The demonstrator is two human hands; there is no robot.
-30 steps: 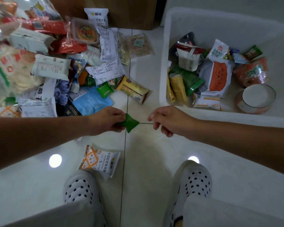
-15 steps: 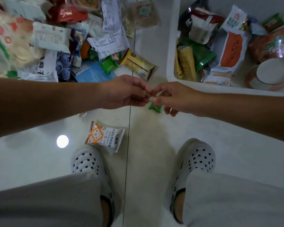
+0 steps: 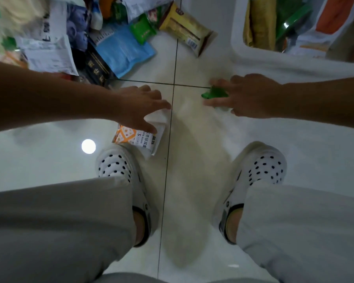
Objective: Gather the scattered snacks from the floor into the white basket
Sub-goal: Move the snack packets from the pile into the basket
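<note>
Two bare arms reach down over the glossy white tile floor (image 3: 194,139), one to each side of a dark grout line. The right grip (image 3: 249,97) is clamped on a small green sachet (image 3: 214,92) — pinched between its fingers, the sachet is low over the floor, near the front wall of the white basket (image 3: 274,65) and outside it. The left grip (image 3: 142,108) is spread apart with fingers straight, over a white-and-orange packet (image 3: 137,138) that lies on the floor just ahead of the left clog (image 3: 118,166). Its thumb overlaps the packet's top edge, though whether it presses there cannot be told. At the upper right, the basket holds a yellow packet (image 3: 258,23), a green bag (image 3: 292,19) and a white pouch with an orange panel (image 3: 333,21). Other snacks lie heaped on the floor at the upper left — among them a blue pouch (image 3: 124,51), a small green packet (image 3: 142,30), a yellow-brown wrapper (image 3: 185,30), a dark packet (image 3: 96,68) and a white printed bag (image 3: 49,56). The right clog (image 3: 262,162) stands well apart from the left, with grey trouser legs (image 3: 59,221) over the heels of both. A round bright reflection (image 3: 88,146) shines on the tile.
</note>
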